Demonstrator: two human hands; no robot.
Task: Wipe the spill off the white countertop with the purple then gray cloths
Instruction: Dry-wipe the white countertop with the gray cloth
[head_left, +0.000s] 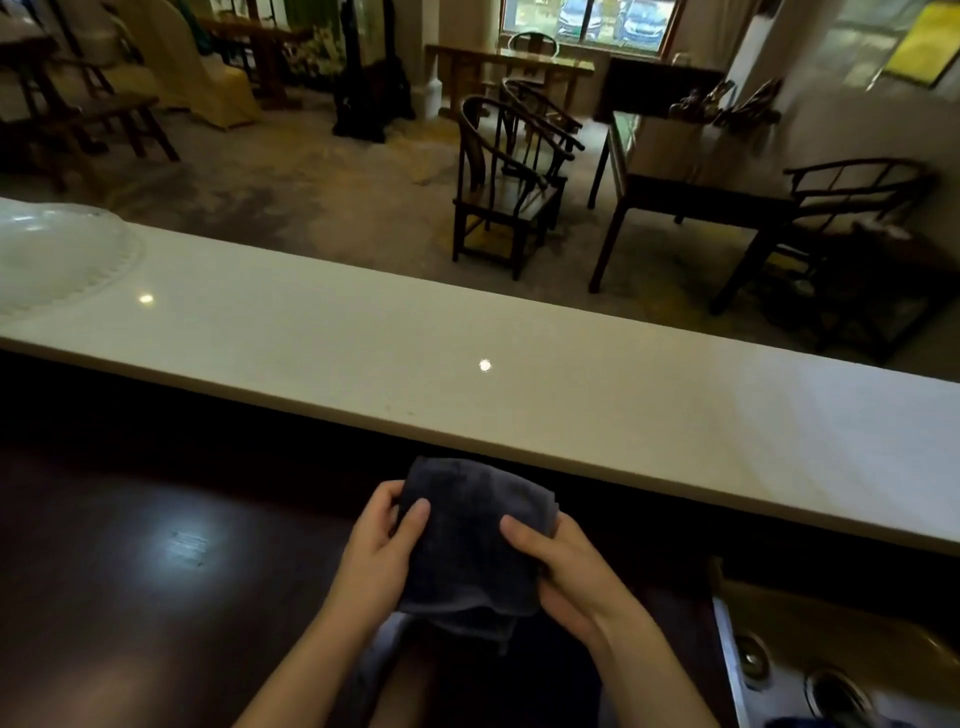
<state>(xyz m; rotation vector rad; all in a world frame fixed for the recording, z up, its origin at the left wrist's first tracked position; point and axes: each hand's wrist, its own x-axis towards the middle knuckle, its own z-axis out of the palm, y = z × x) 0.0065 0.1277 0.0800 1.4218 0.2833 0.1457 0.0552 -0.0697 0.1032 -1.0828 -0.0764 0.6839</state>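
Observation:
A folded dark gray cloth (470, 540) is held in front of me, below the near edge of the white countertop (363, 338). My left hand (382, 540) grips its left side, thumb on top. My right hand (566, 566) grips its right side. The cloth hangs over a dark lower surface, apart from the countertop. The countertop runs as a long band from left to right and shows two small light reflections; no spill is plain on it. I see no purple cloth.
A clear domed cover (57, 254) sits on the countertop's far left. A metal sink panel with round fittings (810, 675) lies at lower right. Beyond the counter stand wooden chairs (514, 176) and a dark table (691, 171).

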